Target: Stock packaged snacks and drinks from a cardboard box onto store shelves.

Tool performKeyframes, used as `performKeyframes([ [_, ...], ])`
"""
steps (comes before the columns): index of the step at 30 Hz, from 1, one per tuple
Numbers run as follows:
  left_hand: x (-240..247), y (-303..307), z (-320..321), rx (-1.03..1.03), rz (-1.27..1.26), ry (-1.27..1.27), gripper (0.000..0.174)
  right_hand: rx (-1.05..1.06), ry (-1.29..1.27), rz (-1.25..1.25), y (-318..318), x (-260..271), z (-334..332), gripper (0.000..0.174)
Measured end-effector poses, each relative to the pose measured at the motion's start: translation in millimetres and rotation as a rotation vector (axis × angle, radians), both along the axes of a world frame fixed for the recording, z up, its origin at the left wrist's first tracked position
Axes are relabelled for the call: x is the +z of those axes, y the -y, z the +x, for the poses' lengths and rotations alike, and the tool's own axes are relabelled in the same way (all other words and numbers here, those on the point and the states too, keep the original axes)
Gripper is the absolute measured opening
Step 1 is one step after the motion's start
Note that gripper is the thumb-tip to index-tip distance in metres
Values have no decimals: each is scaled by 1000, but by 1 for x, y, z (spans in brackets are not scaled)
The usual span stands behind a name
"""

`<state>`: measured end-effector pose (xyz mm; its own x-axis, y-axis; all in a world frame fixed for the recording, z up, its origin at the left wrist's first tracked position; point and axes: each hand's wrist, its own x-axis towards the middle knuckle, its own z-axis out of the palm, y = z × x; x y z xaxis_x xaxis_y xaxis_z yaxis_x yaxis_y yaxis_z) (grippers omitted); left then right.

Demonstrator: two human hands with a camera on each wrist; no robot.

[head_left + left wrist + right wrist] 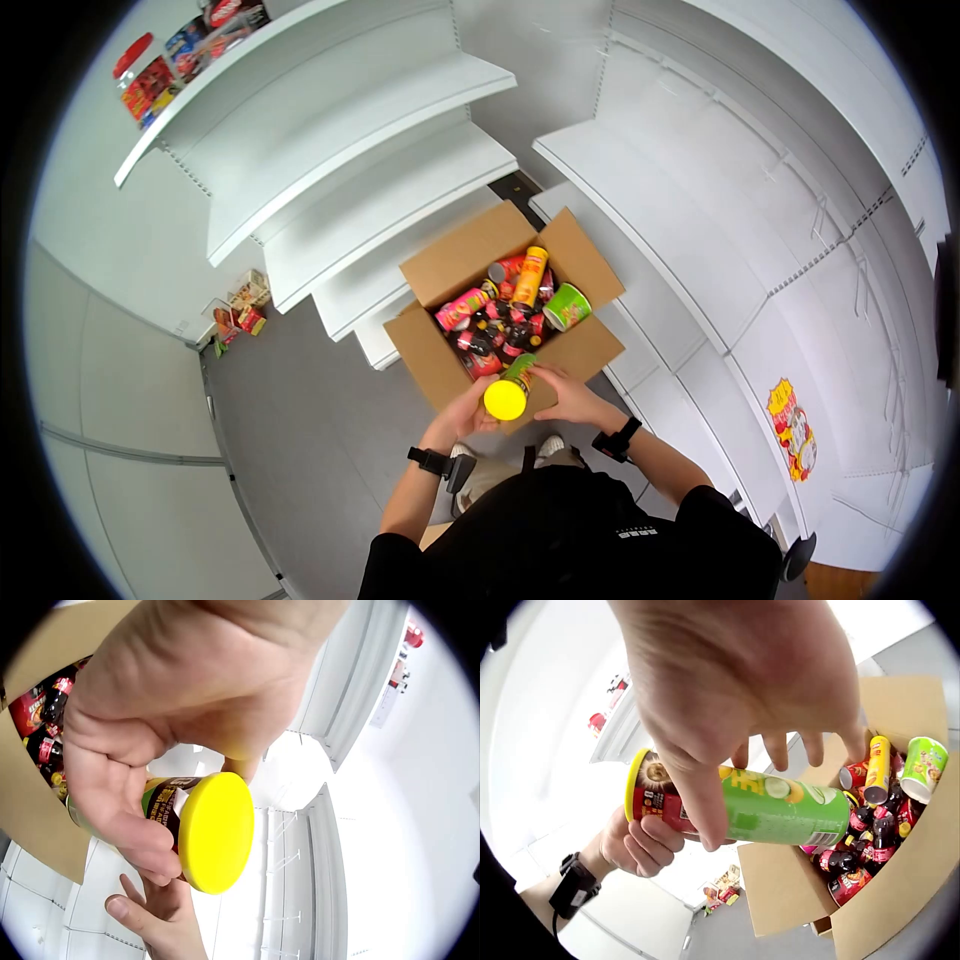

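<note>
A tube-shaped snack canister [780, 814] in green and dark red, with cucumber slices printed on it, is held over the near side of the cardboard box [578, 352]. Its yellow lid [217, 832] faces up toward the head camera. My left hand [466, 408] grips the canister near the lid, fingers curled round the side. On the other side is my right hand [572, 396], its fingers spread and relaxed beside the canister. In the right wrist view its thumb [701, 802] overlaps the label.
Inside the box lie dark soda bottles [885, 829], an orange canister [530, 277], a pink canister [462, 309] and a green tub [567, 307]. White shelves [370, 200] stand left and right of it. Snack packs [245, 305] are on the floor at left; jars [148, 80] occupy the top shelf.
</note>
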<state>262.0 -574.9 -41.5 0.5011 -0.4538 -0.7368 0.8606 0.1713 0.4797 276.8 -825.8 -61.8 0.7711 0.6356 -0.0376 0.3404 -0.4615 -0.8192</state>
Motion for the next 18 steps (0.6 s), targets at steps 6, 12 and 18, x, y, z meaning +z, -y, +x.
performKeyframes([
  [6,41,-71,3,-79,44,94,62,-68,235,190,-94,18,14,78],
  [12,68,-136,14,-54,233,354,62,-295,-175,351,-158,47,31,65],
  [18,65,-141,38,-70,295,806,56,-289,-465,791,-160,91,63,44],
])
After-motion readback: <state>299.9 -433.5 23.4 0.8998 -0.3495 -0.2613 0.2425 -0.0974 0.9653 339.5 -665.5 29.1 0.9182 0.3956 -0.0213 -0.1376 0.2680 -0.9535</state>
